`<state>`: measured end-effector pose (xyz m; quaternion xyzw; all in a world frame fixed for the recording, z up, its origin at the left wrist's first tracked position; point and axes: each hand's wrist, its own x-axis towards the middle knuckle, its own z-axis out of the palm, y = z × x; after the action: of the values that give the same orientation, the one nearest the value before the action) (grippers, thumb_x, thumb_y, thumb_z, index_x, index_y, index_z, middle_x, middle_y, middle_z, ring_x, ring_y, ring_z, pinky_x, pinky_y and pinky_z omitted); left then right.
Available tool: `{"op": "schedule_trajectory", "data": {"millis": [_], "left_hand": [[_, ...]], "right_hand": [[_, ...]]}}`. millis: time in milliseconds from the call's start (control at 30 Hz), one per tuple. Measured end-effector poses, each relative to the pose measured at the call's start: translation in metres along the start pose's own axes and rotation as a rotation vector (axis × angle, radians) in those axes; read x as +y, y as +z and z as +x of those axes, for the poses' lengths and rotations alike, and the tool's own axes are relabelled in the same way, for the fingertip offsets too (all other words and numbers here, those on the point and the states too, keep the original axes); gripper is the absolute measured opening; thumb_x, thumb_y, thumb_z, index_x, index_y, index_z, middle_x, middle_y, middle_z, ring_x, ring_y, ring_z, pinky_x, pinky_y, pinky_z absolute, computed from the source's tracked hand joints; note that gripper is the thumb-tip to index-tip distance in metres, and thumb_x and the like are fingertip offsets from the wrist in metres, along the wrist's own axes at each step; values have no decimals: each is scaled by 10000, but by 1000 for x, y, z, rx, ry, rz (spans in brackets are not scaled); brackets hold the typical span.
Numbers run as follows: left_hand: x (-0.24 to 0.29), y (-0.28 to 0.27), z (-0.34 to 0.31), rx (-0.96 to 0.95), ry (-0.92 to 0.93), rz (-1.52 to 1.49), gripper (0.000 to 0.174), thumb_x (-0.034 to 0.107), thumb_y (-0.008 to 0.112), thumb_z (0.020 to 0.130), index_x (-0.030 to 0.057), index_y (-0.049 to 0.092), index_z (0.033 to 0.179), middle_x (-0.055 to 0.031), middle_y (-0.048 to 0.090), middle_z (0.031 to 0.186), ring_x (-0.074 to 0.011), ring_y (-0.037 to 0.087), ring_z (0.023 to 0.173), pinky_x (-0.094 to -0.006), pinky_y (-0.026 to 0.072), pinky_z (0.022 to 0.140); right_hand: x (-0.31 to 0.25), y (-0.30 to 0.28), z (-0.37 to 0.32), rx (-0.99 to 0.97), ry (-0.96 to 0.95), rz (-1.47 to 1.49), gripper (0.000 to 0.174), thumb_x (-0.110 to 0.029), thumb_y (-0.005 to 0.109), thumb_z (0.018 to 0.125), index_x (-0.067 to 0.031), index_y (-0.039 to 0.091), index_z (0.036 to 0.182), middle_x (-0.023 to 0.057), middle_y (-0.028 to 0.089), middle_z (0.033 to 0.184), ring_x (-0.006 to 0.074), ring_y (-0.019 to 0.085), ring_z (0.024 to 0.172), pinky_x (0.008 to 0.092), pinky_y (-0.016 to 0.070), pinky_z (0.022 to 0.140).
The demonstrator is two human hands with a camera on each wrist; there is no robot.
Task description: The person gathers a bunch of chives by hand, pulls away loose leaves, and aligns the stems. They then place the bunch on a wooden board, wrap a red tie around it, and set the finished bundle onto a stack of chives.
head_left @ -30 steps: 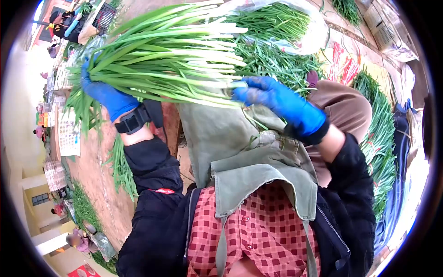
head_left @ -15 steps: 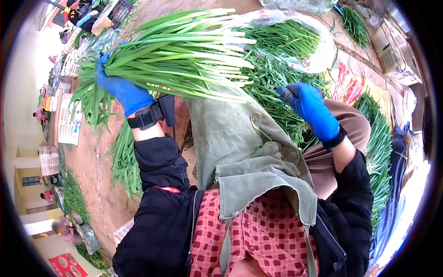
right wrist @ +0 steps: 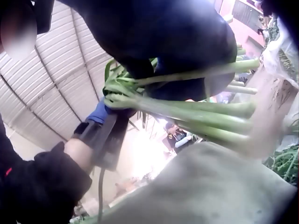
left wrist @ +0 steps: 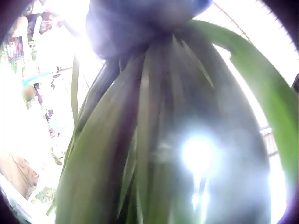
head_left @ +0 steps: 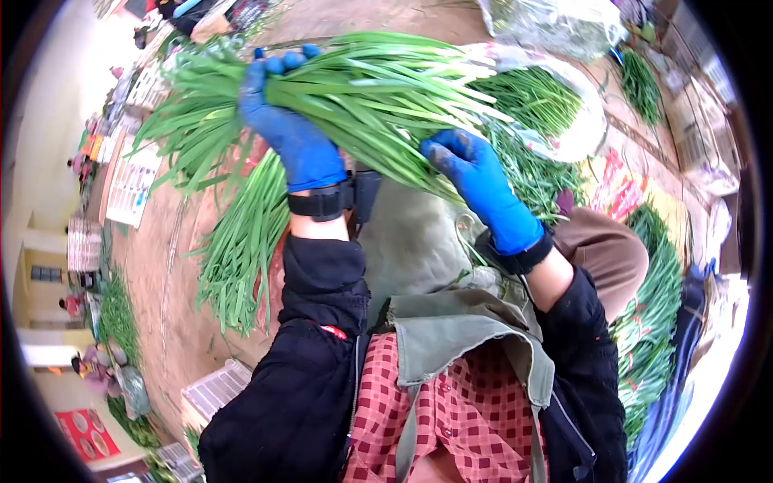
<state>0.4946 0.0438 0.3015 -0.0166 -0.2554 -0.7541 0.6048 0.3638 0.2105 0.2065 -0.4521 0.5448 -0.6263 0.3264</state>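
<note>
In the head view my blue-gloved left hand (head_left: 294,133) grips a thick bunch of garlic chives (head_left: 362,88) around its leaves, holding it sideways in the air. The pale stem ends point right, and the leaf tips droop left. In the left wrist view the glove (left wrist: 140,23) wraps the leaves (left wrist: 103,154) closely. My gloved right hand (head_left: 475,173) is at the lower edge of the bunch near the stems, pinching a stalk between curled fingers and thumb. In the right wrist view the right glove (right wrist: 173,42) overlaps the pale stalks (right wrist: 201,112).
Another pile of chives (head_left: 241,249) lies on the brown surface at left. A plastic bag with greens (head_left: 535,101) and loose greens (head_left: 523,169) lie beyond the right hand. Red-and-white ties (head_left: 616,189) sit near the knee; tied bunches (head_left: 648,322) lie at right.
My left hand has moved right with the bunch and turned it so the stems slope downward. The right hand left the stems, drew back right, then returned to pinch at the bunch's lower edge.
</note>
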Motion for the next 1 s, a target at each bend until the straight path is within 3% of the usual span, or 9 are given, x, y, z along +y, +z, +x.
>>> {"op": "schedule_trajectory", "data": {"millis": [167, 267, 333, 400, 533, 600, 733, 800, 1000], "left_hand": [[0, -1, -7, 106, 72, 32, 207, 171, 500, 833, 65, 560, 666, -88, 589, 664, -224, 576, 686, -437, 464, 874], [10, -17, 2, 32, 49, 20, 181, 179, 486, 839, 60, 570, 732, -100, 606, 723, -233, 580, 689, -436, 470, 877], [28, -33, 14, -130, 40, 0, 191, 191, 477, 842, 48, 587, 778, -121, 628, 776, -251, 601, 719, -446, 478, 870], [44, -18, 16, 49, 134, 159, 154, 180, 501, 826, 71, 571, 742, -90, 611, 734, -238, 597, 718, -451, 483, 841], [73, -15, 39, 148, 242, 225, 162, 181, 513, 813, 88, 558, 688, -83, 607, 706, -251, 602, 730, -474, 487, 812], [79, -15, 50, 9, 212, 123, 162, 163, 505, 807, 85, 559, 676, -87, 608, 702, -250, 597, 730, -457, 488, 819], [60, 36, 32, -75, 260, 76, 177, 170, 484, 802, 77, 552, 668, -95, 582, 688, -285, 591, 782, -458, 443, 903], [46, 51, 34, -167, 346, 144, 173, 161, 485, 795, 74, 554, 663, -97, 596, 702, -289, 591, 791, -460, 440, 910], [4, 87, -9, -379, 180, 418, 210, 182, 469, 932, 18, 599, 917, -150, 612, 1064, -262, 559, 1051, -426, 398, 974]], "right_hand": [[36, -6, 5, 233, 116, -400, 228, -243, 606, 854, -20, 583, 814, 206, 610, 758, 380, 575, 687, 420, 452, 626], [47, -32, -1, 299, 70, -631, 209, -231, 596, 854, -24, 579, 878, 208, 609, 753, 374, 578, 688, 425, 454, 634], [71, -66, -4, 304, 316, -461, 198, -226, 577, 855, -29, 571, 880, 190, 617, 739, 367, 596, 681, 422, 467, 644], [83, -109, -15, 276, 269, -871, 174, -206, 560, 845, -34, 583, 834, 168, 626, 710, 340, 620, 644, 412, 488, 601], [86, -153, -54, -431, 297, -1619, 155, -165, 552, 799, -50, 637, 739, 178, 629, 703, 327, 639, 647, 413, 510, 587], [39, -129, -45, -482, 13, -1520, 156, -181, 573, 811, -51, 655, 780, 122, 644, 681, 319, 645, 623, 376, 523, 567], [-66, -38, -31, -476, 357, 89, 479, -413, 565, 882, 25, 616, 1066, 132, 659, 1013, 233, 637, 942, 336, 500, 811], [-83, -8, -15, -572, 101, 84, 581, -454, 527, 900, 28, 514, 1223, 172, 558, 1203, 202, 530, 1122, 350, 428, 938], [-89, 8, 45, -503, 128, 1070, 649, -572, 379, 910, -66, 399, 1315, 158, 506, 1275, 240, 528, 1128, 385, 431, 945]]}}
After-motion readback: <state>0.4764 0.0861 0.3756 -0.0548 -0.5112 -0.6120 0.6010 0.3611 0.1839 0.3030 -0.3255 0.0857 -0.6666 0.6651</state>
